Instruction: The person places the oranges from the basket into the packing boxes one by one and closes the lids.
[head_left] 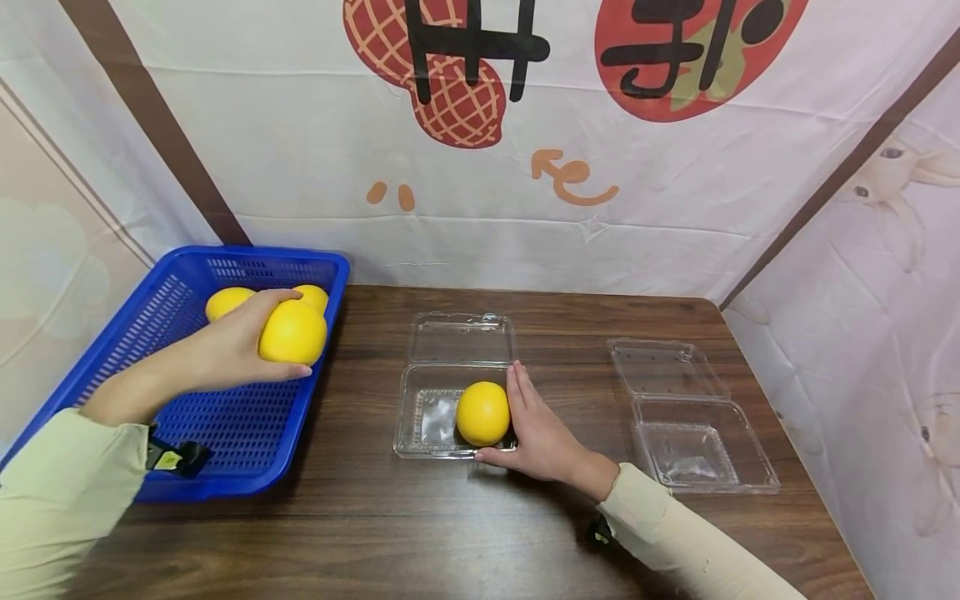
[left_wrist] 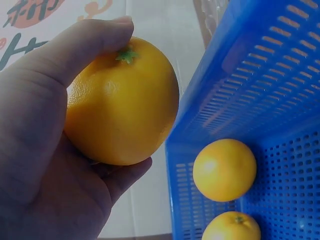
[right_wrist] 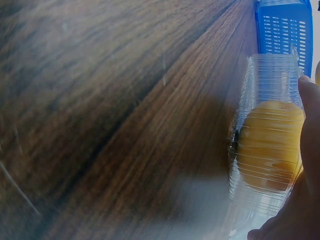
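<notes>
My left hand [head_left: 251,342] grips an orange [head_left: 293,332] above the blue basket [head_left: 225,487]. In the left wrist view the thumb lies over the top of this orange [left_wrist: 125,105], beside its green star-shaped stem mark. Two more oranges [left_wrist: 224,170] rest in the basket behind it. My right hand [head_left: 543,433] touches the right side of a clear plastic clamshell box [head_left: 427,417], fingers straight along the wall and thumb at the front rim. A second orange [head_left: 483,413] sits inside that box, on its right half. The box's lid [head_left: 461,340] is folded back, away from me.
Another clear clamshell box [head_left: 693,450] lies lidded-side back on the right of the wooden table [head_left: 450,533], with nothing in it. A printed white curtain [head_left: 480,242] hangs along the table's far edge, and another curtain [head_left: 855,333] borders the right side.
</notes>
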